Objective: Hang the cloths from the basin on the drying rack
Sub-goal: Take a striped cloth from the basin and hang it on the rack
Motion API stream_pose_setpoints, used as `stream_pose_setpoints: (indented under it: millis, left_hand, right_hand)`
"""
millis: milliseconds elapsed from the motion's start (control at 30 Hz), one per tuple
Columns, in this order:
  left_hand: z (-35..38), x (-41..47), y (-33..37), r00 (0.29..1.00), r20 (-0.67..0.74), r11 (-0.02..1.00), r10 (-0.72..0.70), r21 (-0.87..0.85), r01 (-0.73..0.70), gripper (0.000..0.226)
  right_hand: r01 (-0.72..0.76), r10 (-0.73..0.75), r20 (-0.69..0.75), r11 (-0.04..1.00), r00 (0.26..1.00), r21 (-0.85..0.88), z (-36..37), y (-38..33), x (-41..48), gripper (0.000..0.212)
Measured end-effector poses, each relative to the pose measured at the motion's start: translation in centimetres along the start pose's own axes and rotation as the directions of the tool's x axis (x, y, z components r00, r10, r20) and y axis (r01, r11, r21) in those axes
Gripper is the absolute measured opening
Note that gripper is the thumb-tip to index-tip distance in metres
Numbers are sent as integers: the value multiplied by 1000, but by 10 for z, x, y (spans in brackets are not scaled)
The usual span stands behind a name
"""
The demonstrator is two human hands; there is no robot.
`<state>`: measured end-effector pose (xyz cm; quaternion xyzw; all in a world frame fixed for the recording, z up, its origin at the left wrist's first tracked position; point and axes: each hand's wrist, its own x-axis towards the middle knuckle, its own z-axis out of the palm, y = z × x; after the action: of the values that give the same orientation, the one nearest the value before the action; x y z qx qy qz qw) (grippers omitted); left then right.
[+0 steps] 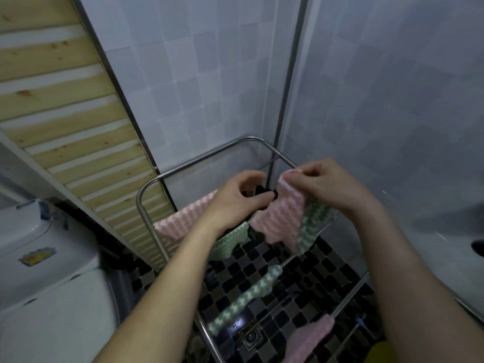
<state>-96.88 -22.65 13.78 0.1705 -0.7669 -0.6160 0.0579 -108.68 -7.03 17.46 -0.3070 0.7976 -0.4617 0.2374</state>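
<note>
Pink cloth (281, 218) is where we look first: it hangs in the air above the far rails of the drying rack (250, 139), not yet draped on one. How do we have it held?

Our right hand (322, 184) pinches its top corner between thumb and fingertips. Our left hand (238, 197) is curled, thumb reaching to the cloth's left edge. Whether it actually grips, we cannot tell.

What could go wrong, do we think?

A one-corner pinch lets the sheet swing and fold, so we may lay it bunched, or over the green cloth (313, 218) just behind it. The rails are smooth, round chrome tubing, and an uneven drape would likely slide off onto the dark mosaic floor (322, 281).

And the stuff itself?

Thin, limp, ridged in wavy pink-and-white rows, with scalloped edges. Other pink and green ones of the same weave hang on nearer and farther rails. We see no basin plainly.
</note>
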Motion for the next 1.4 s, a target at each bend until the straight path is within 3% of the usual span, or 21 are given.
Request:
stream_pose_setpoints:
  millis: [133,233,333,433,600,700,767,900,1034,1134,1234,1334,1400]
  left_hand:
    - [30,12,13,994,0,994,107,-23,-107,27]
    - [32,21,14,993,-29,986,113,125,-109,16]
    - [31,25,16,985,-35,952,169,265,-154,2]
    - [23,30,14,973,-147,971,179,186,-150,9]
    - [20,35,3,988,-63,987,138,96,-132,14]
    - [24,36,-5,991,-63,993,117,37,-115,15]
    - [27,37,-11,993,-77,996,91,4,-91,13]
    - [30,39,-22,992,-123,995,36,-92,-48,15]
    - [27,42,-29,989,-147,989,16,-140,-36,20]
    - [25,42,-33,985,-172,991,16,-126,-39,21]
    - [27,42,-42,978,-208,993,-32,-121,7,16]
    - [34,36,-49,963,-223,949,-148,-307,75,15]
    - [38,36,-53,944,-255,914,-207,-394,94,15]
  right_hand:
    - [-25,35,68,990,997,-136,0,11,6,27]
    - [-52,64,84,989,994,-139,-10,17,4,36]
    - [-85,120,197,981,973,-175,-24,29,3,35]
    - [-105,163,229,964,960,-244,-29,47,6,10]
    - [-173,186,115,979,976,-111,-28,71,9,9]
    - [-198,213,-124,972,969,125,-21,82,12,14]
    - [-172,226,-207,953,952,249,-23,86,13,15]
    - [-195,202,-8,953,979,231,-32,92,15,11]
    - [-224,243,236,969,941,-105,-40,102,14,12]
    - [-246,277,111,941,955,-233,-44,109,15,12]
    - [-274,272,-63,962,960,-19,-48,106,16,7]
    - [-243,294,-197,938,935,246,-47,102,24,8]
    - [-242,326,-277,923,904,300,-40,102,40,2]
